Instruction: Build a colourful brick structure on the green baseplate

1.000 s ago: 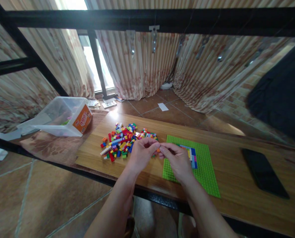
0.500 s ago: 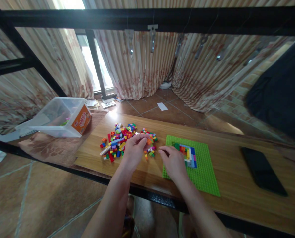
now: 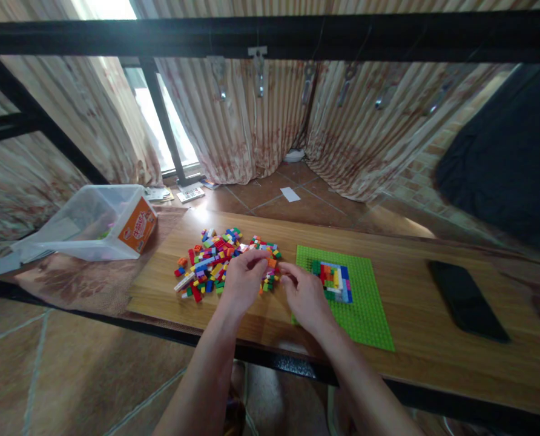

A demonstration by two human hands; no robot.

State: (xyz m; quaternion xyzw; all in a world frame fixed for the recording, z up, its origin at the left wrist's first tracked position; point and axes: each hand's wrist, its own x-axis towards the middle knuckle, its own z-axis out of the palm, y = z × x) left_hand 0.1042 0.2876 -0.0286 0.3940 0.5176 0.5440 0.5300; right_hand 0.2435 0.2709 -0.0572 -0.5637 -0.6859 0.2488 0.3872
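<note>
My left hand is over the right side of a heap of small building bricks. Its thumb and forefinger are pinched together; whatever they may hold is too small to make out. An orange brick shows right by these fingertips. Close on the right is my right hand, fingers curled and the thumb a little apart from the forefinger, with nothing visible between them. It covers part of the left edge of a green baseplate. On that plate stands a low square of coloured bricks, partly behind the right hand.
A black phone lies on the wooden board to the right. At the far left stands a clear plastic box with an orange label. A dark metal bar crosses above, with clips hanging from it.
My right hand has moved slightly left, closer to my left hand. The left hand stays by the heap. The whole view has shifted a little.
</note>
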